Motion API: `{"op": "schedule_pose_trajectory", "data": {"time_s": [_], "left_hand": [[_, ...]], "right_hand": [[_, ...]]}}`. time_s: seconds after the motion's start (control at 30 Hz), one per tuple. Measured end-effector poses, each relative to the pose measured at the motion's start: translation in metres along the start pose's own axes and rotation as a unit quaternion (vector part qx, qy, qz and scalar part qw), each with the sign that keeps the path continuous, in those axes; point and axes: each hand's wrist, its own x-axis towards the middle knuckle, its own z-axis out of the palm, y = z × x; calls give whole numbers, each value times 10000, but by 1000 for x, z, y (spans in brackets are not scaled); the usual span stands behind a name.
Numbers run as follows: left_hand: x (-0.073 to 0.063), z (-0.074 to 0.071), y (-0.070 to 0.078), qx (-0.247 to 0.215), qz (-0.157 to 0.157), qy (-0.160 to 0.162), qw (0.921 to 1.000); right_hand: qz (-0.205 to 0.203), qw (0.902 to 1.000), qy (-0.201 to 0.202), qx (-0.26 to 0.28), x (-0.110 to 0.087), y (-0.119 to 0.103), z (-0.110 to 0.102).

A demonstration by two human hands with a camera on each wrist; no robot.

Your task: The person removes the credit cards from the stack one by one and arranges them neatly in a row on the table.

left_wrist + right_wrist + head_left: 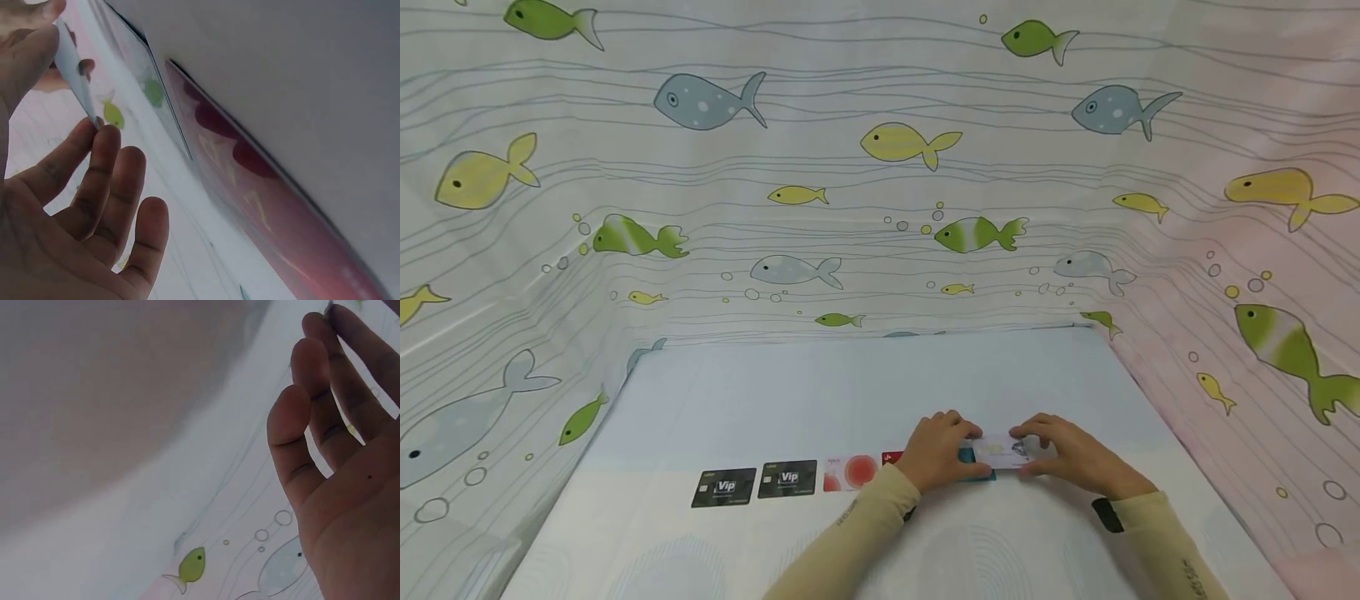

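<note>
Both hands pinch one white card (998, 451) by its edges, just above the table in the head view. My left hand (936, 450) has thumb and fingertips at its left end. At the right end my right hand (1063, 454) holds it the same way. From the left wrist the card (76, 75) appears almost edge-on between thumb and fingertips. Beneath the left hand lie a teal card (981, 477) and a red card (891, 457), both partly hidden. In the right wrist view the fingertips (312, 359) reach toward the top, with only a sliver of the card showing.
Left of the hands, a pink-and-white card (848, 473) and two black Vip cards (787, 478) lie in a row on the white table (737, 400). A curtain with fish prints (820, 150) surrounds the table at the back and sides.
</note>
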Motion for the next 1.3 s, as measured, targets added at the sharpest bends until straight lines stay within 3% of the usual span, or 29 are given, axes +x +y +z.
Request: {"op": "schedule_pose_trajectory", "data": {"time_s": [0.27,0.5,0.77,1.3], "left_hand": [[8,3,15,477,126,10,9988],[12,9,28,848,-93,-5,9964],[18,17,37,1042,-177,-265,9940],[20,18,42,1093,-285,-530,9922]], "right_hand": [[116,9997,25,-228,-11,12,-1],[106,9996,-44,-276,-13,18,-5],[167,9991,11,-380,-19,23,-5],[149,9992,-139,-352,-18,26,-6]]}}
